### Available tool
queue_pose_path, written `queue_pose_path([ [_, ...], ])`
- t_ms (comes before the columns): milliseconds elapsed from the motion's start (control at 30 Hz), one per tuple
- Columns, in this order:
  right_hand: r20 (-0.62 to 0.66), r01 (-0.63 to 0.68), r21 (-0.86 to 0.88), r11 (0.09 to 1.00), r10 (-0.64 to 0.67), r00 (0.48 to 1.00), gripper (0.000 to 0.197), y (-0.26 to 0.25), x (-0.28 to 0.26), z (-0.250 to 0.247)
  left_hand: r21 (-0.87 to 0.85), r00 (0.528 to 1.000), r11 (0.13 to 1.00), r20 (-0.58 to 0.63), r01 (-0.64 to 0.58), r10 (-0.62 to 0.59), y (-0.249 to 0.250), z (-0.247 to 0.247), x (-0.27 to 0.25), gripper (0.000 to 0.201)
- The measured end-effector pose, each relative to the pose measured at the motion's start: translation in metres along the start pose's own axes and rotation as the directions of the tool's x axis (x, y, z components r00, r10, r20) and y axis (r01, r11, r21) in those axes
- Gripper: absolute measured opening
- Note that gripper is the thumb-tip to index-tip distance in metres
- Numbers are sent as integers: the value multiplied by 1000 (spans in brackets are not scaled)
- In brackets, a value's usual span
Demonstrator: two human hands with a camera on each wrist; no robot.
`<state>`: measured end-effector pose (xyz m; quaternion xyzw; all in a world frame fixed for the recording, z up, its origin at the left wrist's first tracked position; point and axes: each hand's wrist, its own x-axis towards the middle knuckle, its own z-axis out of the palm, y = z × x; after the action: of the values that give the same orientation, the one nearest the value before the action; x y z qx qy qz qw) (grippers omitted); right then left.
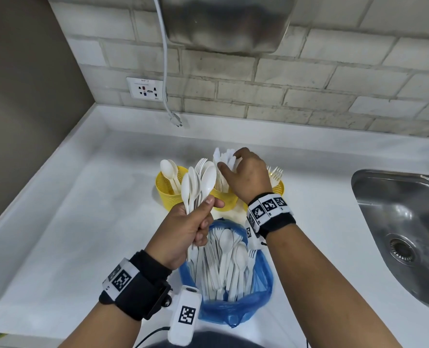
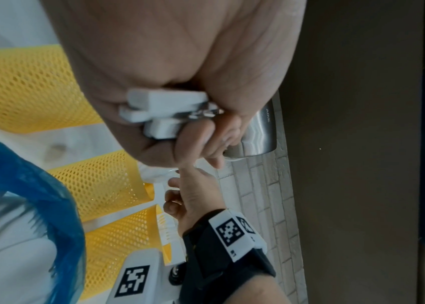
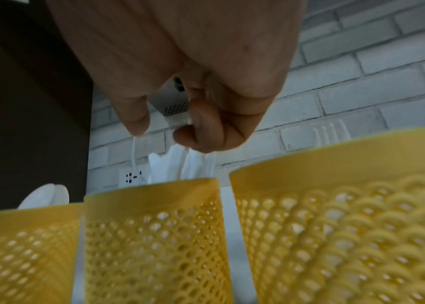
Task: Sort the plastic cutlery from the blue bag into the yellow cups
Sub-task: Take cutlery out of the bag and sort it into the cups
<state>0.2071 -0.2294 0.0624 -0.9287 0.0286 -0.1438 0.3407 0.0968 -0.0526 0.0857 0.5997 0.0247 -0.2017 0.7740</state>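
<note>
Spoons in left cup, cutlery-filled bag

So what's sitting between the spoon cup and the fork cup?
The middle cup, holding knives under the right hand, seen in the head view.

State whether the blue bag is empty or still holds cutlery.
Not empty. The blue bag lies open on the counter with many white spoons and forks still inside.

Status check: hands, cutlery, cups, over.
Left hand grips spoon-and-fork bunch. Right hand at knives in middle cup. Blue bag still loaded. Nothing blocking.
</note>
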Motion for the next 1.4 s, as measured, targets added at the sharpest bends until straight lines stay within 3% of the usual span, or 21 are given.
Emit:
queue_pose_path([
  [200, -159, -45, 205, 978, 79, 984, 25, -13, -24, -26, -16, 1000, 1000, 12, -8, 8, -1, 1, 1, 31],
  [267, -88, -65, 322, 945, 98, 991, 12, -20, -34, -31, -12, 1000, 1000, 27, -14, 14, 0, 1, 1, 31],
  [400, 156, -127, 545, 829, 48, 987, 13, -41, -61, -50, -5, 998, 1000, 56, -21, 21, 3, 3, 0, 32],
  [500, 245, -170, 625, 762, 15, 970, 11, -53, -74, -60, 12, 995, 1000, 101, -11, 9, 8, 6, -5, 35],
  [700, 187, -149, 651, 744, 32, 982, 10, -59, -79, -60, 21, 989, 1000, 148, -22, 18, 14, 7, -11, 55],
  [967, 143, -115, 649, 752, 29, 989, 11, -63, -85, -64, -88, 989, 996, 147, -12, 25, 18, 2, -16, 45],
  [1167, 217, -138, 625, 768, -1, 976, 18, -66, -91, -69, -86, 990, 996, 140, -14, 26, 18, 3, -19, 46],
  [1400, 240, -265, 780, 568, 120, 963, 25, -69, -98, -64, 10, 992, 999, 122, -41, 40, 19, 3, -26, 44],
])
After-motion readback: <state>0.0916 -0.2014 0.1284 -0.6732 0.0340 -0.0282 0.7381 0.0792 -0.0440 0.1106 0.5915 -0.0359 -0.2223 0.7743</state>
